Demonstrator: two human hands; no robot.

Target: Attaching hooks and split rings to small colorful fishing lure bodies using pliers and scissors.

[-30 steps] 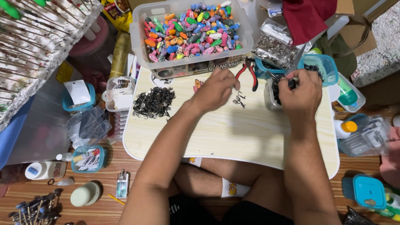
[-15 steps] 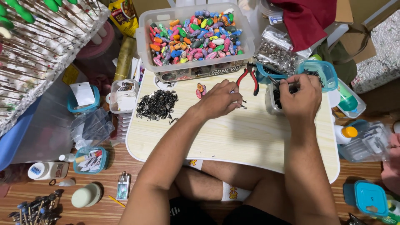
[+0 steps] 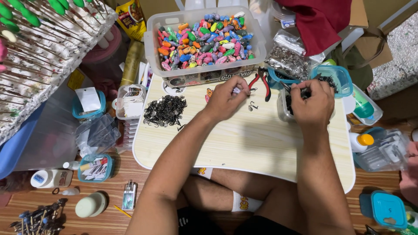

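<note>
Shifted forward since earlier: left hand [image 3: 226,98], fingers pinched on a small pale lure [image 3: 236,90], beside red pliers [image 3: 261,80]. Right hand [image 3: 310,102] over a clear tub [image 3: 285,109], fingertips together picking dark hooks [image 3: 305,92]; loose hooks [image 3: 251,105] lying between both grips.

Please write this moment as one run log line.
left hand: holds small pale piece | right hand: over clear tub of dark bits | pliers: on lap table

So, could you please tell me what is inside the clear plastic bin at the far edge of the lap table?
The clear plastic bin holds a heap of small multicoloured lures; lower layers are covered.
</note>
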